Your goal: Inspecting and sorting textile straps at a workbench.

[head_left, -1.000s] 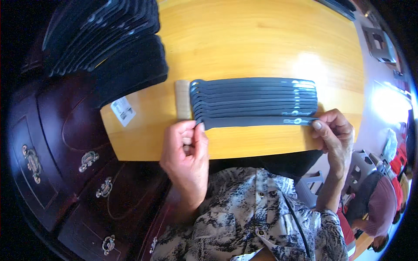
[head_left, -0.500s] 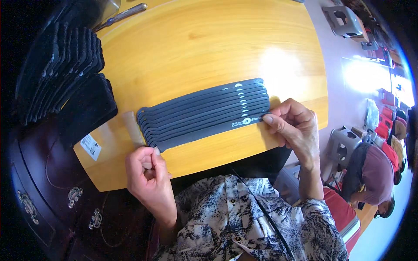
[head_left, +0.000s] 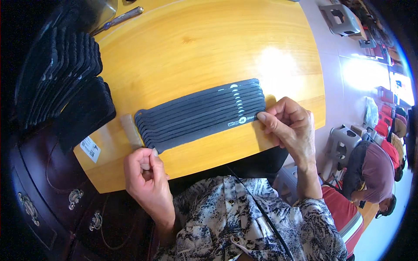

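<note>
Several dark grey storage straps (head_left: 198, 115) lie overlapped in a fanned row on the wooden table, each with a white print near its right end. At the lower left corner of the nearest strap, my left hand (head_left: 148, 172) pinches the end between thumb and forefinger. My right hand (head_left: 289, 128) pinches the right end of the same strap, thumb on top, the other fingers curled. That strap runs straight between both hands along the near side of the row.
Stacks of black straps (head_left: 65, 74) stand at the table's left. A white label (head_left: 90, 149) and a clear tape strip (head_left: 131, 129) lie on the table (head_left: 196, 43). A dark-handled tool (head_left: 117, 20) rests at the far left. Grey stools (head_left: 342, 143) and a seated person (head_left: 375, 172) are to the right.
The whole view has shifted slightly, so the row and both hands sit a little further left. Both hands keep their pinch on the nearest strap.
</note>
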The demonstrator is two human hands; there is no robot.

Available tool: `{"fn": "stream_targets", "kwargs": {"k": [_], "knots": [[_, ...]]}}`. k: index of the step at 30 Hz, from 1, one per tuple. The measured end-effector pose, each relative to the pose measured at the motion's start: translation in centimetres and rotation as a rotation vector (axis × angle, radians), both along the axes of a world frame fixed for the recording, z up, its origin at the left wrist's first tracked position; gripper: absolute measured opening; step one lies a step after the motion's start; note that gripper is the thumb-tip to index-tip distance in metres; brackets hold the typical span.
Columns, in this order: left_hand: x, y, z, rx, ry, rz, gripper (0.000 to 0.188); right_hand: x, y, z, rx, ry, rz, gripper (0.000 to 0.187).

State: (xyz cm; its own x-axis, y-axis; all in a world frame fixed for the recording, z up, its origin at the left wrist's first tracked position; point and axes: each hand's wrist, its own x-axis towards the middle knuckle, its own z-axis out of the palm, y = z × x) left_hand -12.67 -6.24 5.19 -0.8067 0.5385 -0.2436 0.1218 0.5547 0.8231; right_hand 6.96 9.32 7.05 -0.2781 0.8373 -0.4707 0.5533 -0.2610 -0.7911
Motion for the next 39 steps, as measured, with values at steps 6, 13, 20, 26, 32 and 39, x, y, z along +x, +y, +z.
{"fn": "stream_targets", "kwargs": {"k": [6,13,20,26,32,39], "knots": [[-0.8,-0.2,-0.1,-0.02,0.009,-0.03,0.01,-0.5,1.2,0.3,-0.096,0.026,0.025,0.019],[-1.5,-0.9,0.0,0.007,0.154,-0.071,0.009,0.2,1.6,1.0,0.049,-0.034,0.061,0.019],[-0.6,1.0,-0.1,0.017,0.672,-0.528,0.044,-1.4,0.7,0.6,0.848,-0.201,0.629,0.042],[-1.2,5.6,-2.0,-0.254,0.812,-0.733,0.062,-3.0,1.8,-2.8,0.837,-0.352,0.898,0.067],[-1.5,5.5,-1.9,-0.301,0.864,-0.746,0.061,-2.9,1.6,-2.4,0.846,-0.363,0.899,0.061],[-0.9,5.7,-2.0,-0.271,0.841,-0.747,0.059,-2.8,0.9,-3.0,0.899,-0.383,0.857,0.065]]}}
